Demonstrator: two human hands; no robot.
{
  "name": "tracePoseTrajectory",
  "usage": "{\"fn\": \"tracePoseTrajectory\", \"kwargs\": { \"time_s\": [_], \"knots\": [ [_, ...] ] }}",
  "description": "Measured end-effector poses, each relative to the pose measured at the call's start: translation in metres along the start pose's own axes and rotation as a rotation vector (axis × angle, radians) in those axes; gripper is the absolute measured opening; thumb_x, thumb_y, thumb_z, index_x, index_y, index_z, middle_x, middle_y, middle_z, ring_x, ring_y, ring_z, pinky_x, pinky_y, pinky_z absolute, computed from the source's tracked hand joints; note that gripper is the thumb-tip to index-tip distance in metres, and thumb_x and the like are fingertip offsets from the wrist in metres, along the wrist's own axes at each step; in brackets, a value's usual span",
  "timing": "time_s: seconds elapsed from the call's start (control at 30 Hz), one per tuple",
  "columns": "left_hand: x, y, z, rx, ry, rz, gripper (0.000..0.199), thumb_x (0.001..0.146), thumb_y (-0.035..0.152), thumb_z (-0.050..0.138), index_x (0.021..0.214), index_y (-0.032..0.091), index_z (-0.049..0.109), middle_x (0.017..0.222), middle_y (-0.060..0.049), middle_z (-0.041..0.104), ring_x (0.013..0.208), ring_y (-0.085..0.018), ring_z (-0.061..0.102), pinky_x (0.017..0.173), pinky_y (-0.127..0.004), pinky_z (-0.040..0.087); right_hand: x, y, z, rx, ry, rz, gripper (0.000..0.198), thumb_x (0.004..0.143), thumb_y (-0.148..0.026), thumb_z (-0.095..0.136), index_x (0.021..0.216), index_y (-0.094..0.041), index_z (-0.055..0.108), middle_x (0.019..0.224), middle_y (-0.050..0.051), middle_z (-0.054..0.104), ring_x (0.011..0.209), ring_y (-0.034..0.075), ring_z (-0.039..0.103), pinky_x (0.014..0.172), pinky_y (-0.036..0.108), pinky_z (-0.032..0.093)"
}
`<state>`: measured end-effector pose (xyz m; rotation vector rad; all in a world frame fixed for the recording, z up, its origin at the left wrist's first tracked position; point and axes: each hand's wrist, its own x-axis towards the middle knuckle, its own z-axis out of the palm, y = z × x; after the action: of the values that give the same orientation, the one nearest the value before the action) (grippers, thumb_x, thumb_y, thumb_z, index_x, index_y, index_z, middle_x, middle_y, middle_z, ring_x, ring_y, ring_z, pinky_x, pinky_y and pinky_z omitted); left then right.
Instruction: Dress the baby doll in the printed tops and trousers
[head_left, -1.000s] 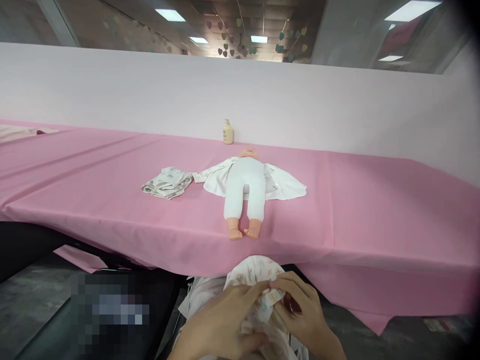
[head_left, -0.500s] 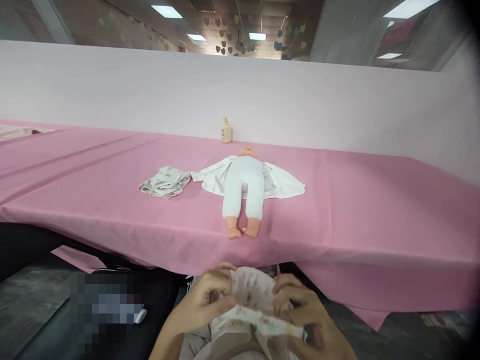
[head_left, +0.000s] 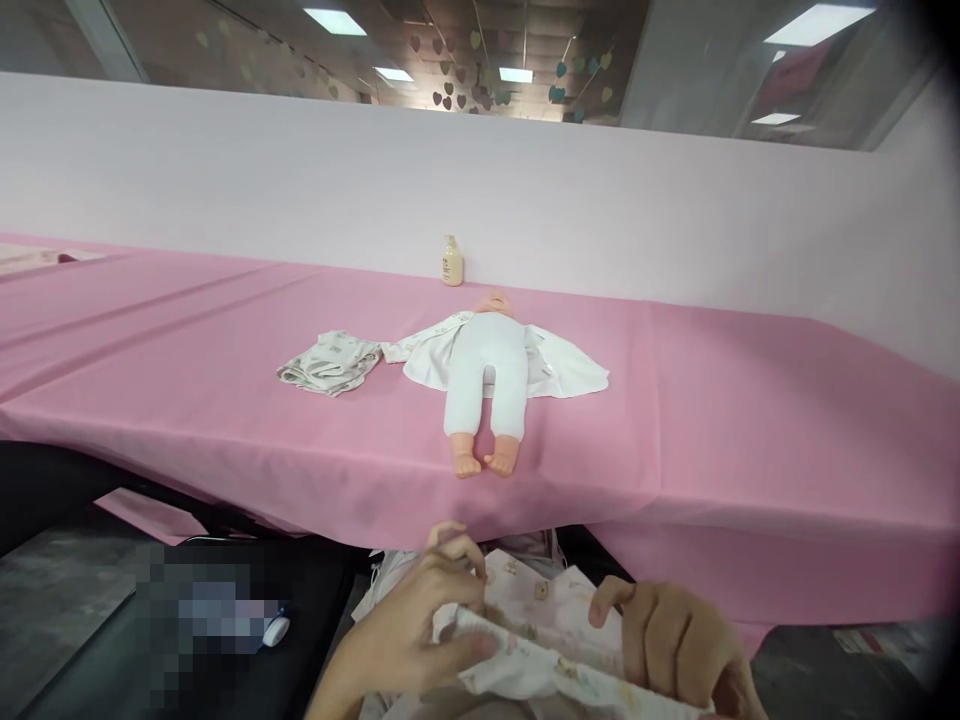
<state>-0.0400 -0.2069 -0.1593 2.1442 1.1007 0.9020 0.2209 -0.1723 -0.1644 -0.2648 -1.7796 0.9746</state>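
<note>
Low in front of my lap, my left hand (head_left: 424, 615) grips one side of a white printed baby garment (head_left: 551, 675). My right hand (head_left: 671, 640) has its fingers curled over the garment's other side, so the cloth is stretched between the two. Small coloured prints show on the fabric; its lower part runs out of view. Beyond my hands a baby doll (head_left: 487, 350) lies on its back, feet towards me, on a spread white baby jacket (head_left: 566, 365). Left of the doll sits a folded printed cloth (head_left: 330, 362).
A pink cloth (head_left: 735, 420) covers the long table and hangs over its front edge. A pump bottle (head_left: 452, 265) stands against the white wall (head_left: 300, 180). Beside me on the left is a black surface (head_left: 97, 650) with a blurred-out item on it.
My right hand has moved to the right and turned, pulling the garment wider. My left hand keeps its hold with a small shift. The doll and the table things stay put.
</note>
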Motion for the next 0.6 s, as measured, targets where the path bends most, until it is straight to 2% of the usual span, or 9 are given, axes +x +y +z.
{"fn": "tracePoseTrajectory", "kwargs": {
  "time_s": [0.07,0.13,0.23,0.3,0.37,0.47,0.53,0.6],
  "knots": [
    [0.002,0.001,0.001,0.200,0.066,-0.058,0.020,0.087,0.035,0.054,0.077,0.019,0.061,0.075,-0.003,0.062,0.079,-0.019,0.057,0.077,-0.033,0.043,0.008,-0.004,-0.005,-0.041,-0.051,-0.029,0.048,0.085,-0.044,0.054,0.054,-0.019,0.028,0.041,-0.007,0.033,0.040,0.009,0.045,0.071,0.037,0.052],
    [0.001,0.002,-0.003,0.435,0.184,-0.036,0.009,0.086,0.028,0.057,0.084,0.020,0.062,0.075,-0.001,0.064,0.082,-0.020,0.058,0.089,-0.037,0.038,0.017,-0.007,-0.010,-0.212,-0.097,-0.062,0.038,0.084,-0.028,0.059,0.058,-0.020,0.032,0.048,-0.006,0.039,0.047,0.010,0.046,0.073,0.038,0.051],
    [0.003,0.004,-0.019,0.775,0.410,0.114,0.007,0.081,0.023,0.065,0.088,0.023,0.063,0.079,0.001,0.067,0.084,-0.021,0.058,0.104,-0.048,0.021,0.032,-0.007,-0.016,-0.606,-0.106,-0.150,0.027,0.079,-0.012,0.062,0.064,-0.021,0.042,0.057,-0.004,0.046,0.052,0.010,0.046,0.073,0.038,0.052],
    [0.010,0.006,-0.034,0.955,0.510,0.215,0.012,0.076,0.022,0.070,0.086,0.024,0.064,0.079,0.002,0.068,0.081,-0.021,0.057,0.105,-0.050,0.019,0.049,-0.006,-0.020,-0.806,-0.135,-0.219,0.023,0.079,-0.009,0.063,0.068,-0.021,0.047,0.062,-0.003,0.050,0.057,0.011,0.050,0.082,0.041,0.052],
    [0.022,0.007,-0.053,1.105,0.581,0.300,0.013,0.074,0.024,0.073,0.083,0.023,0.064,0.079,0.002,0.068,0.079,-0.021,0.055,0.103,-0.050,0.022,0.072,-0.007,-0.026,-0.946,-0.170,-0.304,0.018,0.080,-0.011,0.064,0.072,-0.022,0.051,0.074,0.000,0.058,0.071,0.014,0.058,0.089,0.044,0.051],
    [0.043,0.009,-0.083,1.240,0.664,0.366,0.014,0.073,0.029,0.073,0.079,0.023,0.063,0.078,-0.001,0.066,0.085,-0.024,0.055,0.102,-0.050,0.023,0.111,-0.013,-0.036,-1.100,-0.132,-0.410,0.014,0.082,-0.020,0.066,0.075,-0.021,0.054,0.101,0.008,0.064,0.101,0.022,0.061,0.085,0.040,0.054],
    [0.053,0.012,-0.099,1.224,0.717,0.387,0.015,0.073,0.033,0.073,0.075,0.023,0.061,0.076,-0.002,0.064,0.089,-0.026,0.055,0.101,-0.051,0.024,0.132,-0.019,-0.041,-1.151,-0.056,-0.418,0.014,0.083,-0.024,0.066,0.077,-0.020,0.055,0.099,0.007,0.065,0.097,0.021,0.063,0.077,0.034,0.055],
    [0.057,0.017,-0.109,1.090,0.776,0.355,0.016,0.075,0.035,0.072,0.071,0.024,0.060,0.076,-0.003,0.062,0.092,-0.026,0.055,0.102,-0.053,0.024,0.141,-0.024,-0.042,-1.163,0.047,-0.411,0.013,0.084,-0.025,0.066,0.078,-0.021,0.056,0.085,0.003,0.067,0.080,0.017,0.065,0.066,0.027,0.054]
  ]
}}
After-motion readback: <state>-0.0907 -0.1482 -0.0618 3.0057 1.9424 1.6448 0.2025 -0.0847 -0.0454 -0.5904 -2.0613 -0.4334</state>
